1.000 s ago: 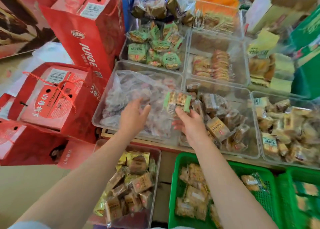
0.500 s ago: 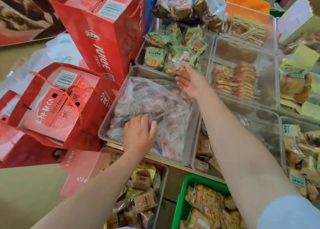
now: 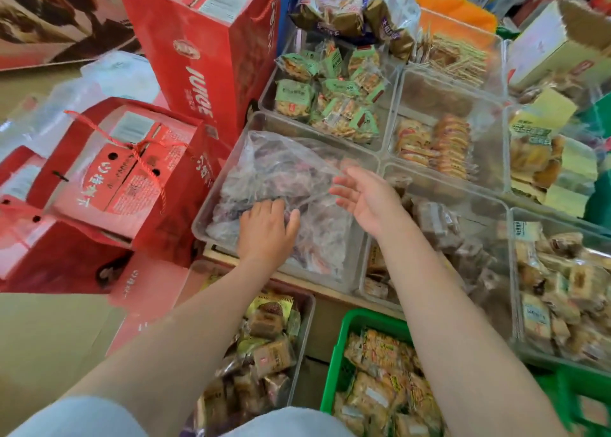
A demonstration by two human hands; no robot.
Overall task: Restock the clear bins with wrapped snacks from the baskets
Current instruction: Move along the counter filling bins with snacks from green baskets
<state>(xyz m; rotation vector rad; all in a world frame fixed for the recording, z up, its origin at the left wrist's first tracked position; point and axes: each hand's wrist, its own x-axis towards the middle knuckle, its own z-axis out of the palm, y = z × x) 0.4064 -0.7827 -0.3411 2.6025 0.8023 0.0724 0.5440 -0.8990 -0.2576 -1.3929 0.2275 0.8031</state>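
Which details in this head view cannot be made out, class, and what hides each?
- Snacks in the clear plastic bag, head view: crinkled film blurs them.
- Left hand fingertips: curled down onto the bag, grip unclear.
- Green basket: cut by bottom edge, right forearm crosses it.
- Labels on green-wrapped snacks: too small.

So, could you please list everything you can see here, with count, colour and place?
Clear bins: several, transparent, centre and right.
Green-wrapped snacks: many, green, far-left bin.
Plastic bag: one, clear, near-left bin.
Orange-wrapped snacks: many, orange, middle bin.
Brown wrapped snacks: many, right bins.
Green basket: one, bottom centre, snacks inside.
Red boxes: several, left.
Left hand: on the plastic bag.
Right hand: open, empty, above the bins.
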